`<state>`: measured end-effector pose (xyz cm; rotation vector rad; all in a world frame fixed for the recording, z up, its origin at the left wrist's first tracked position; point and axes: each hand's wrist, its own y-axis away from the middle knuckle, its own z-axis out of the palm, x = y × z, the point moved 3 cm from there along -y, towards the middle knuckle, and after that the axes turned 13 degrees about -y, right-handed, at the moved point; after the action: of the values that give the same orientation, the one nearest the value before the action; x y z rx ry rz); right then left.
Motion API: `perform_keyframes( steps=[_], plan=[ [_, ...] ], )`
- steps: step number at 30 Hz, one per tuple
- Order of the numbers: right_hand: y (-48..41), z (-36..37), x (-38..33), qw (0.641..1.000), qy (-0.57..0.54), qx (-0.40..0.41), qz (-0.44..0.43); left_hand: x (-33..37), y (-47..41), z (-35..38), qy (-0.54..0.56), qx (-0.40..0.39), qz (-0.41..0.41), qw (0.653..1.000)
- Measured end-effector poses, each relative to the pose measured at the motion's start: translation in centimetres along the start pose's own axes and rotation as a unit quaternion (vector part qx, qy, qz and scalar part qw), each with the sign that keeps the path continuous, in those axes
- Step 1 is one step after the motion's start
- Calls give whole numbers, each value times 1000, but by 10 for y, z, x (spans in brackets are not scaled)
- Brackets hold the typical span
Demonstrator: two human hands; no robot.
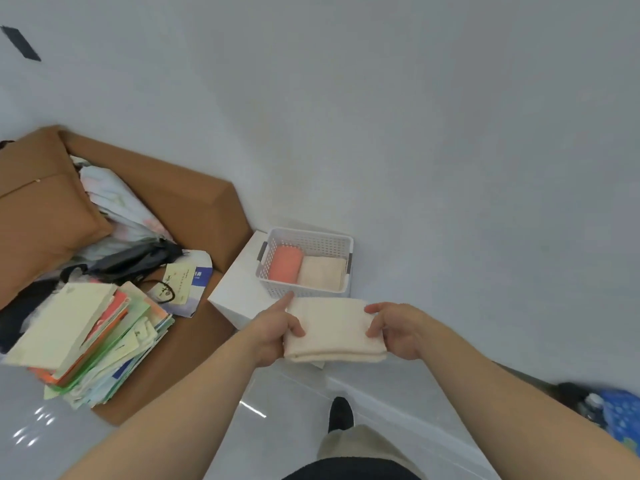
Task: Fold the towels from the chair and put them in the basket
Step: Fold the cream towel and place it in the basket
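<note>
Folded cream towel [334,329] held in the air just in front of the white basket [301,289], near its front wall. Gripped at one end by the left hand [273,336], forefinger pointing toward the basket; pinched at the other end by the right hand [398,332]. Inside the basket, side by side: orange towel [284,264] and second cream towel [322,273]. Under the basket, white tabletop [235,289]; left of the basket, brown chair [194,202] piled with paper bags [86,341].
</note>
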<state>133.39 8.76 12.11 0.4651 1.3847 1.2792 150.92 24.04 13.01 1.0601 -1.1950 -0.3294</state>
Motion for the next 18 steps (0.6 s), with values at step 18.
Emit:
perform_keyframes(
  steps=[18],
  plan=[
    [-231, 102, -126, 935, 336, 94, -69, 135, -296, -101, -309, -71, 35, 948]
  ],
)
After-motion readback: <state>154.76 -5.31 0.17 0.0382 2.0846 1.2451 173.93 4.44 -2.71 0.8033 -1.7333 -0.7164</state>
